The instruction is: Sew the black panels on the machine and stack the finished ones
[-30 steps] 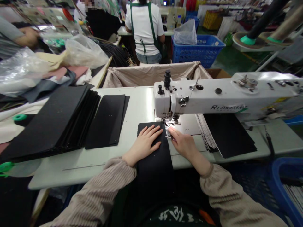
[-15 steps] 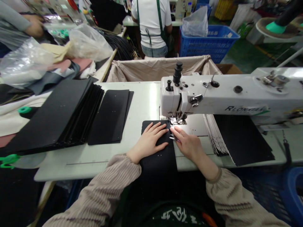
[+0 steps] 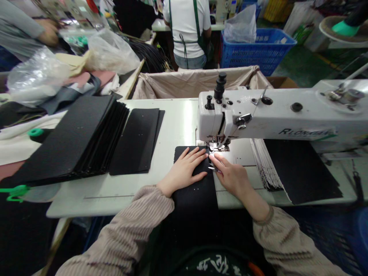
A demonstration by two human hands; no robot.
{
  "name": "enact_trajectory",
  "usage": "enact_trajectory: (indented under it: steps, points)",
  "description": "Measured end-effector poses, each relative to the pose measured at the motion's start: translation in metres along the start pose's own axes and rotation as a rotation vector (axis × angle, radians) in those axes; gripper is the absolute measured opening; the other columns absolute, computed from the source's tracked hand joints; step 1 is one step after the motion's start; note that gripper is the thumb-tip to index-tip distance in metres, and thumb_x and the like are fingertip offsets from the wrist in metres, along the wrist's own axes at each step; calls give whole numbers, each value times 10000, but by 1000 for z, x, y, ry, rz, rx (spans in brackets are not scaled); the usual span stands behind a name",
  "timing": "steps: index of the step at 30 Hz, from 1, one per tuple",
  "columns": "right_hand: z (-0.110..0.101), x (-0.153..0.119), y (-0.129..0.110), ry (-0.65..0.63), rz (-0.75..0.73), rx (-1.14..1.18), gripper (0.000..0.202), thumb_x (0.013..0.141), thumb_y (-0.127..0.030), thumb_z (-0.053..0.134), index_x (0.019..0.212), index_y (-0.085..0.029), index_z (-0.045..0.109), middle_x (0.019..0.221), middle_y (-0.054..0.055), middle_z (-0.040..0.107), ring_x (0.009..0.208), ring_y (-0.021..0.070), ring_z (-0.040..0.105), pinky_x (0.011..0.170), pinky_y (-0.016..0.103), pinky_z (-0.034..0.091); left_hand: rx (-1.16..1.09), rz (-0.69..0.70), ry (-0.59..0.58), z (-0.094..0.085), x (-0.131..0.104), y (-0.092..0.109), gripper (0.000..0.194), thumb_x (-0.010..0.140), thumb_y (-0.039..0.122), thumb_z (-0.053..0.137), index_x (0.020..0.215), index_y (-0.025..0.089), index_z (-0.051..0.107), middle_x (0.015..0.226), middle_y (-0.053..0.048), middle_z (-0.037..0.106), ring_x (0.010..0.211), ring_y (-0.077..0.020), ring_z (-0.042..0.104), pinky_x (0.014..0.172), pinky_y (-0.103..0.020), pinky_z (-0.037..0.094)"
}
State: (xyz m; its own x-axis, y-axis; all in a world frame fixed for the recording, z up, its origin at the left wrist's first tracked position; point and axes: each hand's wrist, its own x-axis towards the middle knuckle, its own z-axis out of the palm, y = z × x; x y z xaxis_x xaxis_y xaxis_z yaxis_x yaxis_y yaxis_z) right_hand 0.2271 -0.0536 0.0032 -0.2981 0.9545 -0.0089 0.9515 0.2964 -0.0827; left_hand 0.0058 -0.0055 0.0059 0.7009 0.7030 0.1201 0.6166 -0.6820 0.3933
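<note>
A black panel [image 3: 195, 203] lies on the pale sewing table [image 3: 115, 199], its far edge at the needle area of a white sewing machine [image 3: 258, 115]. My left hand [image 3: 186, 168] rests flat on the panel with its fingers spread. Close to the presser foot [image 3: 219, 147], my right hand [image 3: 231, 176] touches the panel's right edge with its fingertips. Small metal snips [image 3: 213, 169] are held in the right hand, their blades pointing left. Most of their handle is hidden by the fingers.
Stacked black panels [image 3: 69, 134] and a smaller pile [image 3: 136, 140] lie left. More panels [image 3: 301, 168] sit under the machine arm. Beyond are a cloth-lined bin [image 3: 184, 84], a blue crate [image 3: 255, 51] and a seated person [image 3: 188, 34]. Another person's hand [image 3: 48, 32] shows upper left.
The whole view has shifted slightly, so the table and machine appear a little further right. Both hands keep the same pose on the panel.
</note>
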Motion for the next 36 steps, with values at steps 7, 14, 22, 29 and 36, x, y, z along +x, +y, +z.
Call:
enact_trajectory:
  steps: [7, 14, 22, 29, 36]
  points:
    - [2, 0, -1, 2, 4, -32, 554, 970, -325, 404, 1518, -354, 329, 1551, 13, 396, 906, 200, 689, 687, 323, 541, 14, 1, 9, 2, -1, 0, 620, 932, 460, 555, 1488, 251, 377, 1563, -48, 360, 1474, -264, 258, 1229, -499, 140]
    - [3, 0, -1, 25, 2, -35, 548, 972, -319, 408, 1514, -361, 335, 1546, -10, 403, 896, 191, 690, 667, 320, 533, -5, 9, 17, 2, -1, -3, 629, 924, 455, 571, 1488, 256, 377, 1560, -52, 366, 1468, -266, 272, 1226, -506, 147]
    - [3, 0, -1, 29, -2, -26, 546, 974, -329, 408, 1514, -351, 335, 1543, -3, 408, 903, 196, 692, 668, 327, 538, -3, 12, 19, 1, 2, -4, 615, 923, 466, 566, 1473, 248, 400, 1552, -52, 380, 1467, -258, 276, 1227, -492, 146]
    - [3, -1, 0, 15, -4, -39, 541, 973, -323, 410, 1507, -375, 342, 1545, 6, 407, 918, 205, 687, 682, 336, 538, -4, 9, 10, 0, 2, -6, 562, 934, 453, 556, 1449, 261, 436, 1542, -41, 399, 1461, -252, 290, 1221, -491, 162]
    - [2, -1, -1, 15, 2, -38, 523, 978, -344, 405, 1499, -370, 366, 1535, 32, 421, 904, 199, 683, 686, 319, 528, 6, 22, 42, -1, 0, -5, 501, 948, 425, 544, 1418, 265, 478, 1501, -47, 457, 1419, -256, 356, 1205, -495, 180]
